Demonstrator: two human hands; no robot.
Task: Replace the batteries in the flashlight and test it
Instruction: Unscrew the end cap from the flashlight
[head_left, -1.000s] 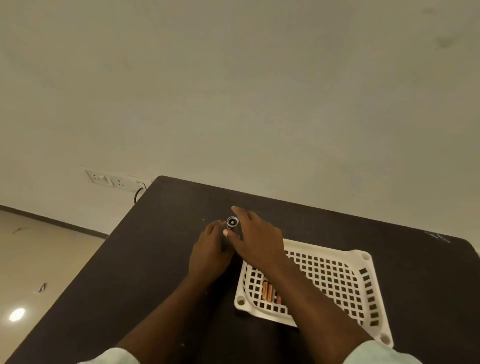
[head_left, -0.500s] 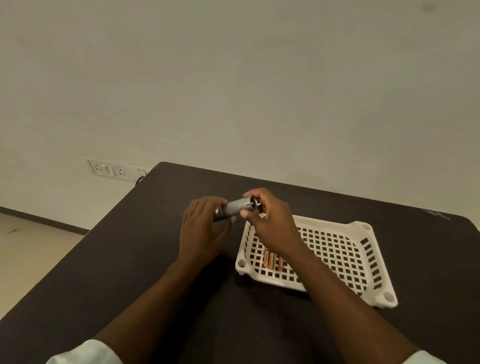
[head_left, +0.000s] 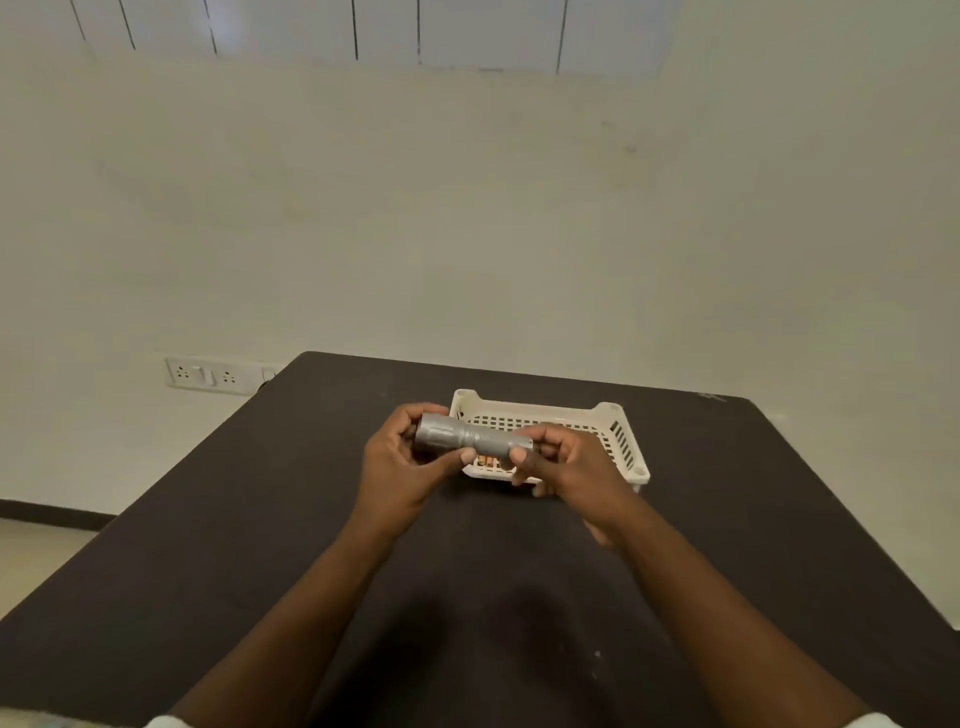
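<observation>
A grey metal flashlight (head_left: 470, 439) is held level above the dark table (head_left: 260, 530), in front of the white basket (head_left: 621, 431). My left hand (head_left: 397, 470) grips its wider head end. My right hand (head_left: 569, 467) pinches its narrow tail end between thumb and fingers. A few orange batteries (head_left: 487, 460) lie in the basket's near left corner, mostly hidden behind the flashlight and my hands.
The white perforated basket stands at the table's far middle. A wall with a socket strip (head_left: 208, 375) lies behind the table's far left corner. The floor (head_left: 36, 545) drops off past the table's left edge.
Both hands have lifted the flashlight off the table and turned it from upright to level. The camera view has tilted up, so the basket now sits behind the hands.
</observation>
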